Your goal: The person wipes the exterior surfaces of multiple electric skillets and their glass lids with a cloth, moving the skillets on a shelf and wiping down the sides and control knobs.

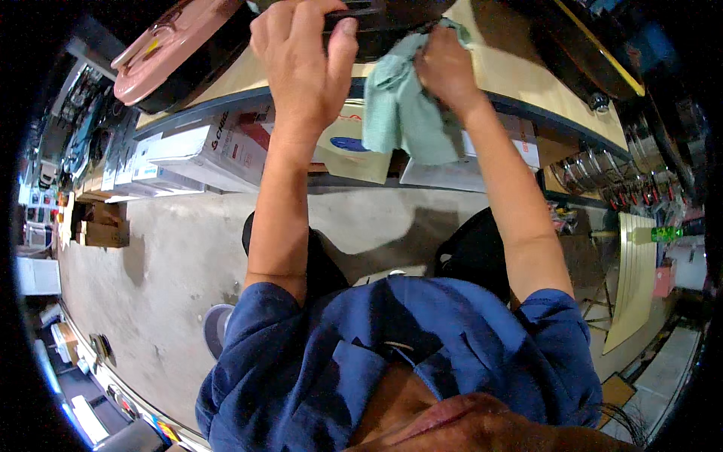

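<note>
Shelf (512, 60) wood is bearing the black thing (373, 38) between my left hand (305, 64), grip unclear, and right hand (447, 69), which is clutching the cloth (407, 113), hanging toward me.

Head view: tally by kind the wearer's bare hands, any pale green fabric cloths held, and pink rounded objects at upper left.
Left hand and right hand, bare: 2
Pale green fabric cloth: 1
Pink rounded object: 1
Total: 4

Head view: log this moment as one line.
left hand: at black object | right hand: gripping green cloth | pink object: table's left side | white box: below tabletop
</note>
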A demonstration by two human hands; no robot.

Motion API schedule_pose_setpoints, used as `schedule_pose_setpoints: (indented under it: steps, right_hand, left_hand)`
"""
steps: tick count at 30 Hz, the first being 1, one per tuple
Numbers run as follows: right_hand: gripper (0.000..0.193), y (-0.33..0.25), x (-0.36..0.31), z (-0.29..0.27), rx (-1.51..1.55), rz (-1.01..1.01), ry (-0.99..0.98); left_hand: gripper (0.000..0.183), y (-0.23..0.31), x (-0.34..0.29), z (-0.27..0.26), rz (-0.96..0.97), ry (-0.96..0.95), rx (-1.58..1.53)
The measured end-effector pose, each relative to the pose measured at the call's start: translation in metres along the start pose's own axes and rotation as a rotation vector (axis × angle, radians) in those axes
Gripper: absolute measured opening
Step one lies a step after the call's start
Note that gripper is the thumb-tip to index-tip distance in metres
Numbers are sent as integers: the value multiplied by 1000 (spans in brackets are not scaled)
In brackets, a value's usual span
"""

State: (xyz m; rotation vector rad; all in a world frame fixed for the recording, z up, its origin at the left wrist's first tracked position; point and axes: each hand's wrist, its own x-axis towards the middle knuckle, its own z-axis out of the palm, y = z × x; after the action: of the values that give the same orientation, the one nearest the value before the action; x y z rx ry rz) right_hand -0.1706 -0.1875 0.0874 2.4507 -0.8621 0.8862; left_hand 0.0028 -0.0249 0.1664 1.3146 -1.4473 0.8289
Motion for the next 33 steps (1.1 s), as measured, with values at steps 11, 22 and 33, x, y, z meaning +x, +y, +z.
schedule_pose_setpoints:
  steps: [11,22,33]
  right_hand:
    - [39,-89,-23,-22,229,53,126]
    - [68,-46,18,-78,807,174,747]
    - [71,-65,-5,-34,591,228,415]
  left_hand:
    - [20,-6,0,9,76,114,-53]
    - [18,-1,2,13,1,167,-38]
    - [14,-3,1,12,-1,151,-26]
